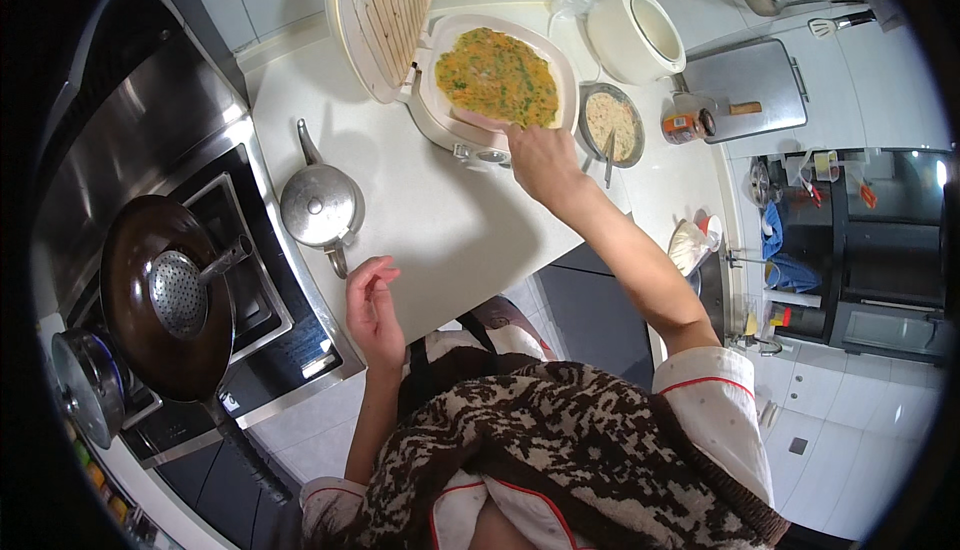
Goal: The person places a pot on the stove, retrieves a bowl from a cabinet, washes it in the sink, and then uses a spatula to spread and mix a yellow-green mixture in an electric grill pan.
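Observation:
An orange-and-green pancake lies in the light pink pan of an electric griddle, whose ridged lid stands raised on the left. My right hand is at the pan's near edge. Its fingers are closed on a pale pink flat tool, seemingly a spatula, which lies along the pancake's near edge; my hand hides its grip end. Lower left, my left hand is empty, palm turned inward and fingers loosely bent. It hovers by the counter's front edge, close to a lidded metal pot.
Right of the griddle is a bowl of pale mixture with a spoon. Behind it are a white rice cooker, a jar and a metal board. On the left hob sits a wok holding a perforated skimmer; its handle juts toward me.

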Motion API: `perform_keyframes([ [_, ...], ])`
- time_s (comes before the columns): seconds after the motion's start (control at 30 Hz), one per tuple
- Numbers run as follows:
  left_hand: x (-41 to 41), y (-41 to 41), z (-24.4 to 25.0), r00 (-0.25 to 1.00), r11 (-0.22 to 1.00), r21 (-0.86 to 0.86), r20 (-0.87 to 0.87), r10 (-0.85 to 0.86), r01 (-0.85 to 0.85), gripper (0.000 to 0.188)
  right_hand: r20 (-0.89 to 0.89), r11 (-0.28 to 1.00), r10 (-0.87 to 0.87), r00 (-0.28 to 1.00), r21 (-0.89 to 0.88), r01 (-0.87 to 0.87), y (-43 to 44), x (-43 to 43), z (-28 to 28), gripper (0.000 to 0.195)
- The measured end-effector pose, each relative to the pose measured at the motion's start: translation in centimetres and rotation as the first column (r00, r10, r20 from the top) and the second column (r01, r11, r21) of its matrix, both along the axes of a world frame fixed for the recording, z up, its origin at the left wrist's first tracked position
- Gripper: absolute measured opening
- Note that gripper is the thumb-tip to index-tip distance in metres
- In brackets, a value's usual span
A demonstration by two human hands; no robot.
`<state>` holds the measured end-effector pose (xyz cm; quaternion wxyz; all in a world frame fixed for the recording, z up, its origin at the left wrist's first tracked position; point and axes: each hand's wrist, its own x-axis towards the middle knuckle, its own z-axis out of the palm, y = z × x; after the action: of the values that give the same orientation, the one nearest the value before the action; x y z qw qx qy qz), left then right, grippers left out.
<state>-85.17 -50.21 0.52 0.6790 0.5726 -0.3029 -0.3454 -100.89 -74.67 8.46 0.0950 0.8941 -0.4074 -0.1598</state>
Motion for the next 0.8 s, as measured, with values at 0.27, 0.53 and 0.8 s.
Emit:
perform_keyframes([
  [0.27,0.0,0.1,0.4,1.000,1.000,0.012,-0.006,0.019,-0.019,0.023,-0.125,0.997,-0.059,0.990,0.035,0.064,-1.4,1.5,0.6,0.014],
  [0.53,-0.3,0.1,0.5,0.999,0.999,-0.031,-0.043,0.014,-0.015,0.024,-0.013,0.997,-0.033,0.999,-0.063,0.032,-0.1,2.0,-1.2,0.014],
  [0.8,-0.1,1.0,0.5,0.999,0.999,-0.038,-0.051,0.016,-0.018,0.024,-0.045,0.974,-0.223,0.974,-0.037,0.222,-1.8,4.8,-2.7,0.018],
])
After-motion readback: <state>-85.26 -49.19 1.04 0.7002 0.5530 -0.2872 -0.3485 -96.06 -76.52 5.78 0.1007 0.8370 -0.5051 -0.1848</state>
